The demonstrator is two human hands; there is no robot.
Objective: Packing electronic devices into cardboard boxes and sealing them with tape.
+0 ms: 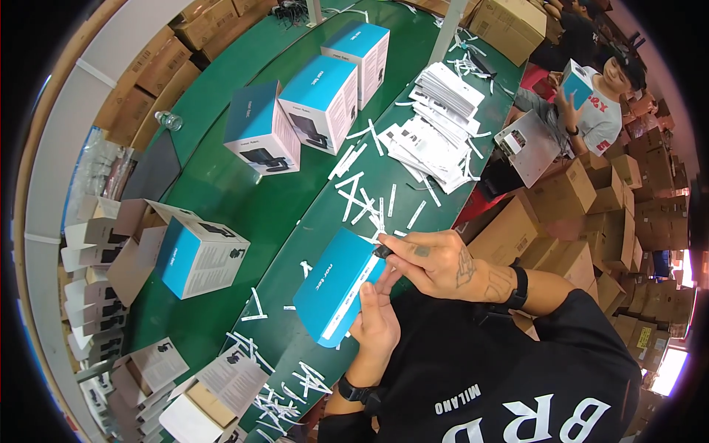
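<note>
A blue carton (pixel 332 280) with a white printed strip (pixel 351 303) along its near edge sits in front of me over the green table. My left hand (pixel 377 319) is closed on the carton's near side, thumb beside the strip. At the strip's upper end, my right hand (pixel 436 264) pinches a small black object (pixel 382 251), whose exact kind I cannot make out. Its fingertips are against the carton's corner. Just beyond the carton, loose white paper strips (pixel 362 201) lie scattered on the table.
Three blue-and-white boxes (pixel 317 100) stand across the table, and another (pixel 203 255) at left. Stacked printed sheets (pixel 436 136) lie farther off. Opened boxes (pixel 214 399) are at lower left. At right, a co-worker (pixel 598 111) holds a blue box, near brown cartons (pixel 565 196).
</note>
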